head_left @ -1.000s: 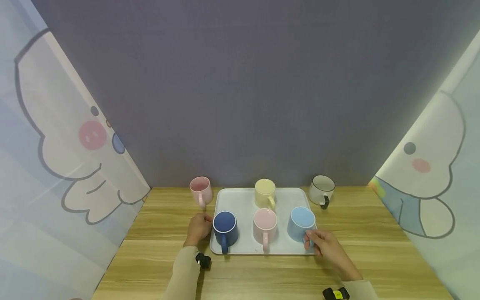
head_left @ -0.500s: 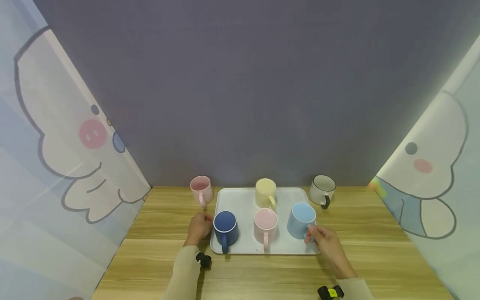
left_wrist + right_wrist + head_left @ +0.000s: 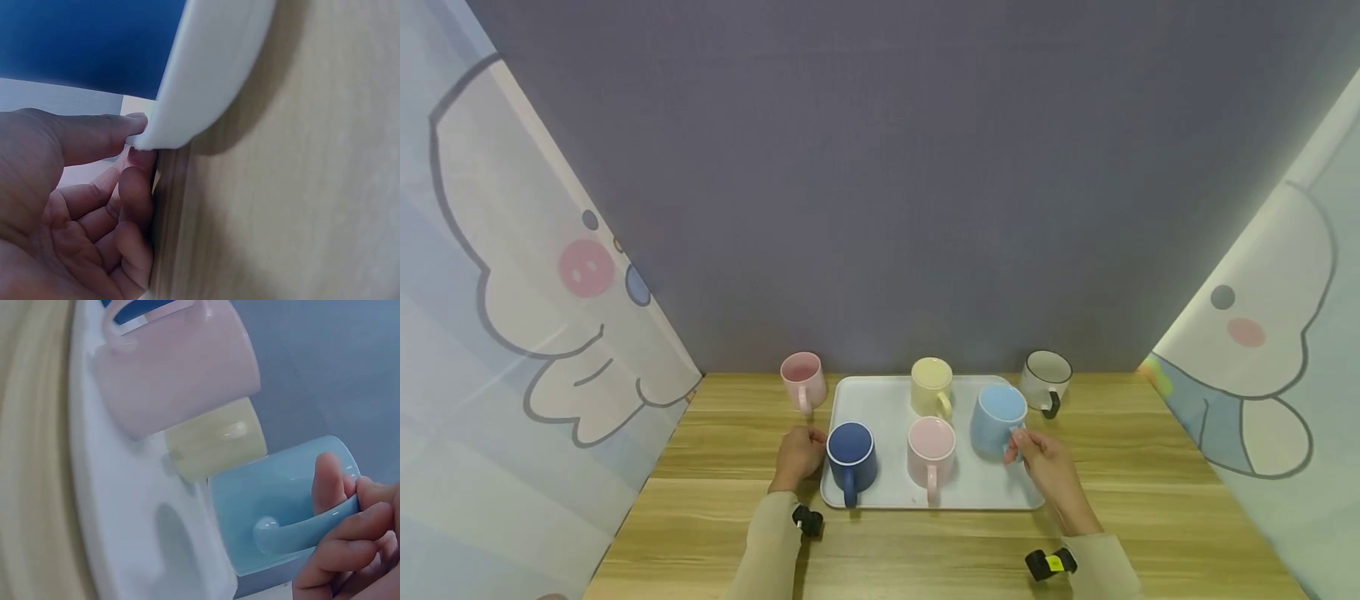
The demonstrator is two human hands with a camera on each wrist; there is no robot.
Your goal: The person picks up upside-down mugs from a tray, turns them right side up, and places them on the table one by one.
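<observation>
My right hand [image 3: 1051, 473] grips the handle of a light blue mug [image 3: 992, 425], fingers curled round it in the right wrist view. That mug hangs a little above the white tray [image 3: 880, 404], and its shadow falls on the tray. My left hand [image 3: 800, 454] pinches the tray's left rim; the left wrist view has the thumb [image 3: 94, 134] on top and a finger underneath. Close to it on the tray stands a dark blue mug [image 3: 853, 458], handle toward me. A light pink mug [image 3: 931, 450] is in the middle front, with a yellow mug [image 3: 928, 393] behind it.
A pink mug [image 3: 802, 379] stands on the wooden table [image 3: 910, 550] beyond the tray's left side. Past the right side is a white mug [image 3: 1043, 379] with a black rim and handle. A grey wall [image 3: 880, 208] rises behind the table.
My right hand has raised the light blue mug off the tray's front right and carried it toward the back. My left hand stays on the tray's rim.
</observation>
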